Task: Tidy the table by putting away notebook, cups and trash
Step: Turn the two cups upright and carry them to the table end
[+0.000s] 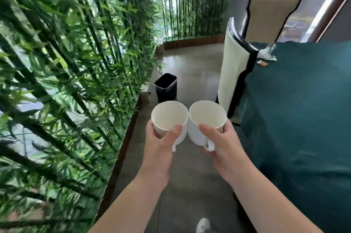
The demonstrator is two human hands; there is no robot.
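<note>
The left hand (161,138) is wrapped around a white cup (169,117), thumb over the near rim and fingers under the far side; the right hand (222,141) holds a second white cup (207,117) the same way, thumb on the rim, its handle (209,145) poking out by the palm. Both cups are upright, look empty, and their rims touch or nearly touch in front of the body, above the floor and not over the surface.

These look like glazed ceramic: stiff, smooth, fairly light when empty, and likely to chip if knocked together or dropped on the hard floor. The safest hold is probably round the body or through the handle, with the two kept slightly apart.

Ahead on the floor stands a black bin (165,87), near a wall of bamboo plants (66,62) on the left. To the right is the surface under a teal cloth (303,109), with crumpled trash (266,55) at its far edge. No notebook is visible.
</note>
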